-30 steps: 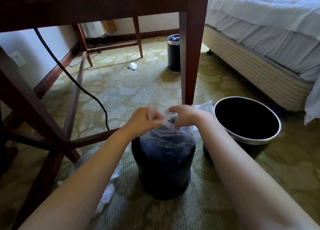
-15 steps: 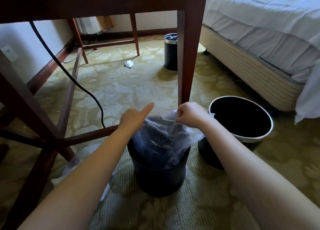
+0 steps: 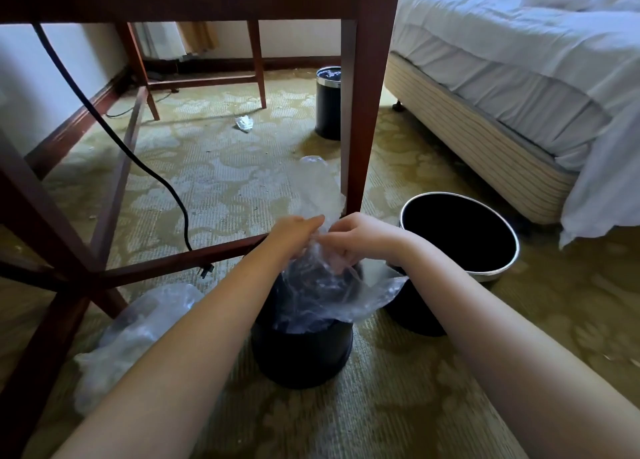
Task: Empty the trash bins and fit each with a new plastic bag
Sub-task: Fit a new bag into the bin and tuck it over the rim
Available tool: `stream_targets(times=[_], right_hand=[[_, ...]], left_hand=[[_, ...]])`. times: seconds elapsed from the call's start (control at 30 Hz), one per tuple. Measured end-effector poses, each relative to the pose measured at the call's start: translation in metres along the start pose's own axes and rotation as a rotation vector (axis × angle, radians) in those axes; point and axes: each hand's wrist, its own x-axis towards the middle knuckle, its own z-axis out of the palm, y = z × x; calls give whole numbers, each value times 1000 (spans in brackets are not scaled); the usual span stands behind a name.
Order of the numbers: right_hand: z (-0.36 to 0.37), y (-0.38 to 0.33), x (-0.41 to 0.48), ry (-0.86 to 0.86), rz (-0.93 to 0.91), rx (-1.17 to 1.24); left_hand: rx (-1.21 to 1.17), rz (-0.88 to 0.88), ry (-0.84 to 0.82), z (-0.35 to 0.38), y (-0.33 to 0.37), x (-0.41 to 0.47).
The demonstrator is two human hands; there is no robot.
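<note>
Pinched the bag (image 3: 313,296) at its top with left hand (image 3: 294,231) and right hand (image 3: 365,238), fingers curled into it, lower centre of frame, over the near bin (image 3: 301,358). Risked tearing the thin film if tugged apart too hard.

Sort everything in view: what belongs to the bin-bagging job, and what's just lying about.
Job: clear bag held by left hand and right hand; near bin under it; open bin beside it; far bin; crumpled plastic, probably an old liner.
Lying about: paper scrap, power cord, table, bed.
</note>
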Motion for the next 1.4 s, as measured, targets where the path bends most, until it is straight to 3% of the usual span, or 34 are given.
stream_targets(times=[0.1,0.17,0.3,0.37,0.43,0.47,0.5,0.57,0.67,0.73,0.83,0.9,1.0,1.13,1.27,1.33,1.4], right_hand=[[-6,15,6,-2,68,232],[-9,26,11,64,123,217],[-13,47,18,374,202,-227],[-10,53,17,410,225,-341],[-6,54,19,378,224,-321],[-5,53,21,374,213,-288],[-5,50,23,382,197,-241],[-5,44,28,420,164,-135],[-6,41,32,449,157,-48],[-6,44,32,488,196,-73],[-7,53,25,593,278,-273],[-8,59,21,636,249,-385],[-7,58,16,627,-17,-365],[4,35,9,468,-338,-459],[23,29,12,158,-252,-682],[30,35,12,71,-164,-785],[26,38,9,104,-94,-962]], left_hand=[[68,79,71,2,-4,3],[141,117,192,-4,-6,7],[541,94,344,-32,-16,6],[678,81,423,-47,-27,4],[761,247,561,-55,-30,1],[760,425,592,-56,-27,0],[732,623,565,-53,-21,-4],[671,849,327,-40,-2,-17],[837,704,-158,-8,5,-30],[1071,618,-259,6,-6,-30],[1297,568,-162,-5,-19,-23],[1303,539,-85,-26,-22,-17],[1208,537,-27,-53,-27,-10],[1159,590,-21,-69,-31,-10],[1034,485,-192,-76,-32,-18],[1196,418,-232,-79,-38,-18],[1471,398,-113,-87,-40,-18]])
